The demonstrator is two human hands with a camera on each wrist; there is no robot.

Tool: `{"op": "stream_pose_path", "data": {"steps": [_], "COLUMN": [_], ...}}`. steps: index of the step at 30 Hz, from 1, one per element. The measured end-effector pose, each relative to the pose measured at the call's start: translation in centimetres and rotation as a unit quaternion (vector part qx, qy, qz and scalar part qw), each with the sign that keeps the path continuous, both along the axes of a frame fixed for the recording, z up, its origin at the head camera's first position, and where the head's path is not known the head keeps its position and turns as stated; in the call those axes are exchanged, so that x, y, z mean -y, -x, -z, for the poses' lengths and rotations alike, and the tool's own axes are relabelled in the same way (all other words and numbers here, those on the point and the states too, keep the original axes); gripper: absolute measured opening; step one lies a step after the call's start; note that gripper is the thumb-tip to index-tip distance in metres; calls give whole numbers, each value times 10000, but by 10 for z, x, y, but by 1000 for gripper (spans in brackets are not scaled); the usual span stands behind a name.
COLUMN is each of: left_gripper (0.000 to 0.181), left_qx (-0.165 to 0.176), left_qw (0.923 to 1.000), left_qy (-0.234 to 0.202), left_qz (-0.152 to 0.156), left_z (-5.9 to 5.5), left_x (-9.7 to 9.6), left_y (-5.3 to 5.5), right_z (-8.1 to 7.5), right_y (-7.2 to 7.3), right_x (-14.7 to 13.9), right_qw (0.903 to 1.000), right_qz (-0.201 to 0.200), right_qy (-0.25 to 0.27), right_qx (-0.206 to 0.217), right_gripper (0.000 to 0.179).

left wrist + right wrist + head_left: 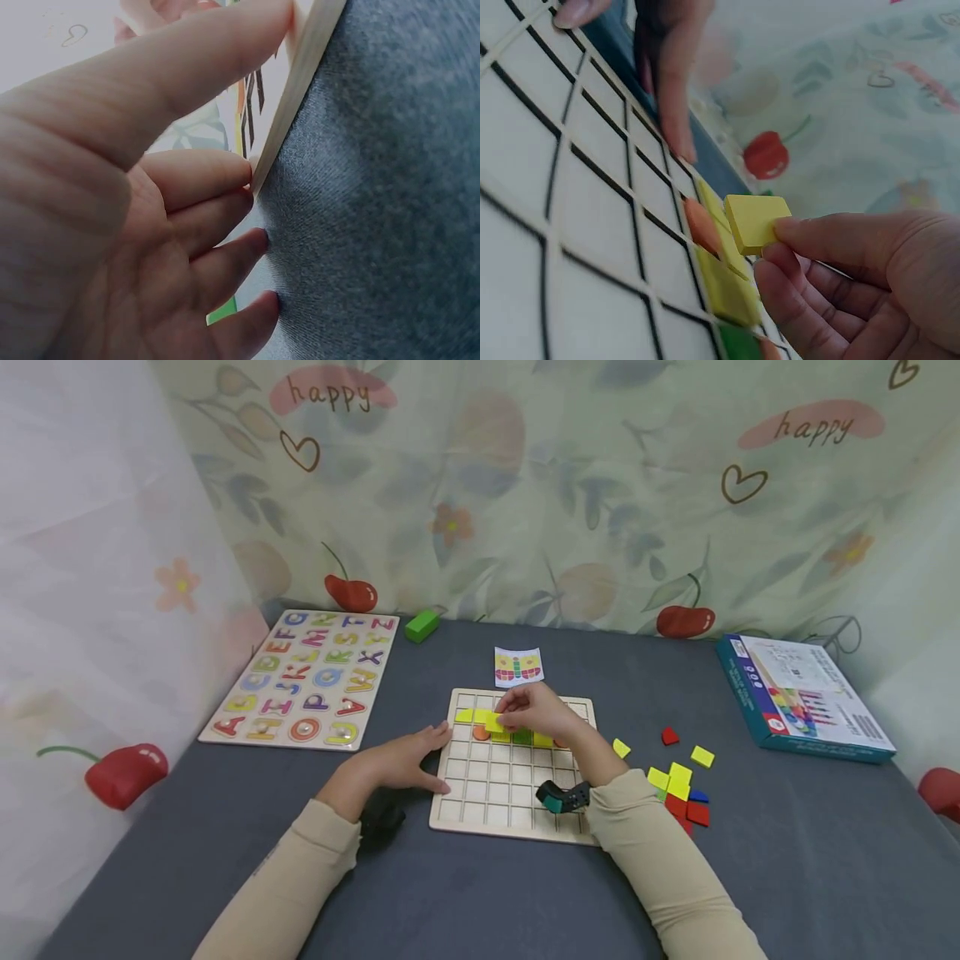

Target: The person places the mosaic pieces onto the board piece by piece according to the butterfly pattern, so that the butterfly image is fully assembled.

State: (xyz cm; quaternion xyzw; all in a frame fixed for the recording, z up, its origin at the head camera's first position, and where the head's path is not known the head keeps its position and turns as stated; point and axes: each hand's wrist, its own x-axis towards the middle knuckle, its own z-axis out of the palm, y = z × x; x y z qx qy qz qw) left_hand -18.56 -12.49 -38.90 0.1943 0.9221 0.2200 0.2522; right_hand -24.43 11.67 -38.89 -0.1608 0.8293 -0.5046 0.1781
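Between thumb and forefinger, my right hand [542, 710] pinches a yellow square tile [756, 221] above the upper rows of a wooden grid board [480, 792]. On the board lie yellow tiles, an orange tile [481, 732] and a green tile [522, 737]; the right hand and forearm hide part of those rows. My left hand [401, 760] rests at the board's left edge with straight, spread fingers. In the left wrist view its thumb and fingertips meet the board's edge [296, 97].
Behind the board lies a pattern card [518, 667]. Loose tiles [678, 781] in yellow, red, blue and green lie to the right. An alphabet puzzle board [300, 681] is on the left, a green block [422, 626] beside it. A flat box [806, 697] sits far right.
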Motion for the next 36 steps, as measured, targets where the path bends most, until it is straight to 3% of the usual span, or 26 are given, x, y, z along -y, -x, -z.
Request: {"op": "stream_pose_path", "data": {"steps": [8,14,21,36], "left_gripper": [93,92,94,93], "left_qx": [26,100,126,98], "left_qw": [9998,9992,9992,9993], "left_qy": [-72,-171,-138,-150], "left_qz": [202,359,350,324], "left_z": [-2,-3,-3,-4], "left_x": [2,6,5,10], "left_y": [1,2,4,4], "right_z": [10,11,11,13], "right_y": [4,6,4,-4], "right_x": [31,43,47,47], "right_qw": [10000,9990,9936,9912], "right_qz": [12,100,114,23], "right_qy": [-50,-411,-937,-1019], "right_qx": [69,-152,-619,-843], "right_gripper": [16,14,11,11]}}
